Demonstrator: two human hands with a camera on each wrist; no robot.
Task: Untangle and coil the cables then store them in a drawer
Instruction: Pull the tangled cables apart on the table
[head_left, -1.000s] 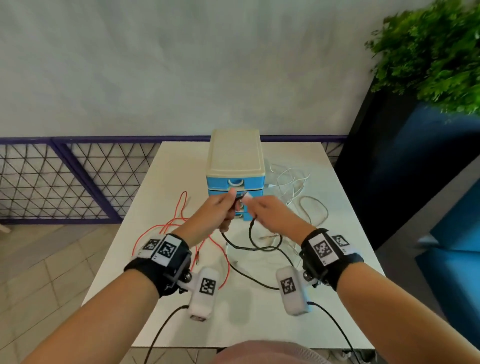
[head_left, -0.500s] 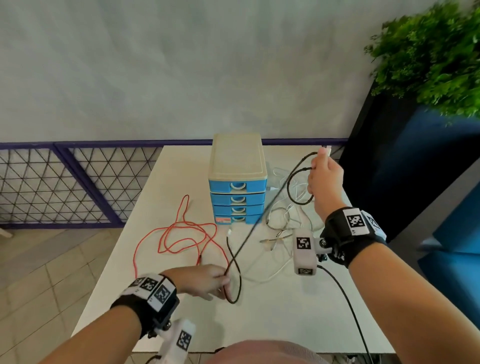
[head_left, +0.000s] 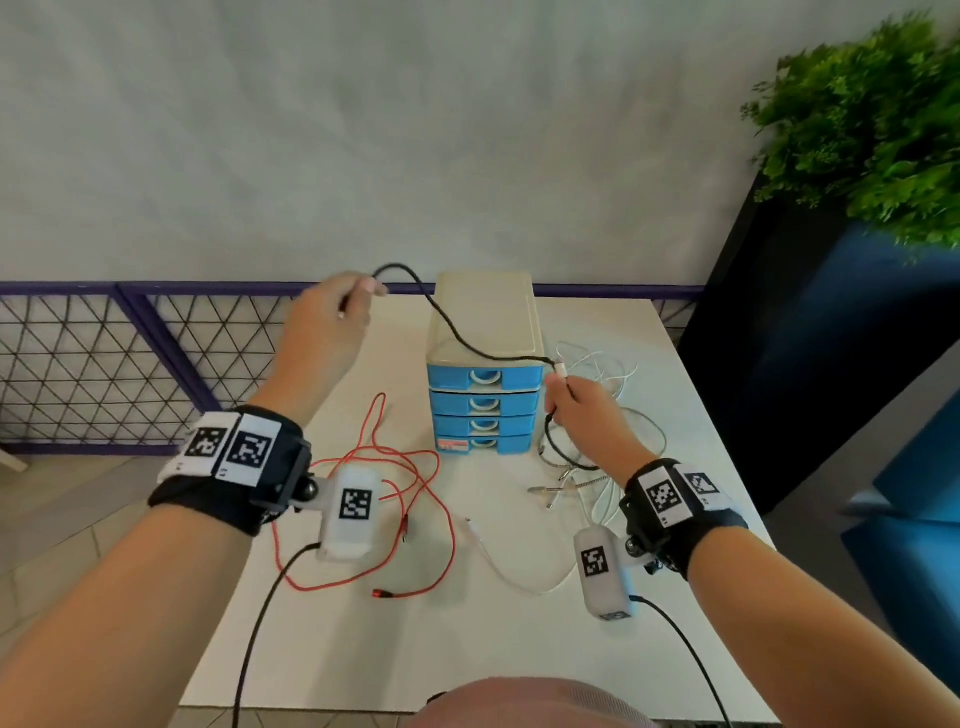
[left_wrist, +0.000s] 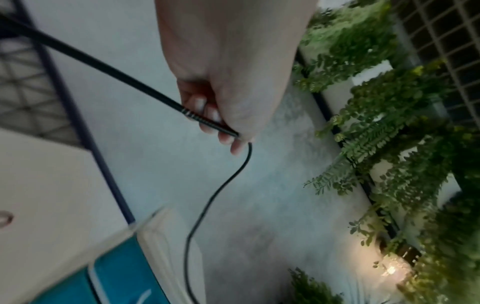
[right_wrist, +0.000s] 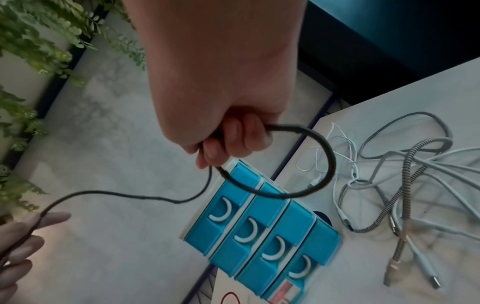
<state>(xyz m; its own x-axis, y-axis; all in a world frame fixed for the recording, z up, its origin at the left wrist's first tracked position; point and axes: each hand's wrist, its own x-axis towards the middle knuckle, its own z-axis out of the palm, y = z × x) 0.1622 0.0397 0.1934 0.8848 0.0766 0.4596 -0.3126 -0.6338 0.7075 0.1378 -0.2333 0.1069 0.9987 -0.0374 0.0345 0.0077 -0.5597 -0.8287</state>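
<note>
Up high, the left hand (head_left: 332, 317) pinches one end of the black cable (head_left: 457, 332); the right hand (head_left: 582, 410) grips it in a loop just right of the drawer unit (head_left: 485, 405); the cable sags across the unit's lid; the red cable (head_left: 415, 499) sprawls left-front of the unit, white and braided cables (head_left: 613, 467) to its right.

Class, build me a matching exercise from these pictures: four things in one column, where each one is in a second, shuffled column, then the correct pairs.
Things
1. black cable
2. red cable
3. white cable
4. drawer unit

Places
A. stands at the middle of the table, drawers shut
B. lies loose on the table, left of the drawers
C. held up between the left hand and the right hand
D. lies on the table near the right wrist

Pairs: 1-C, 2-B, 3-D, 4-A
</note>
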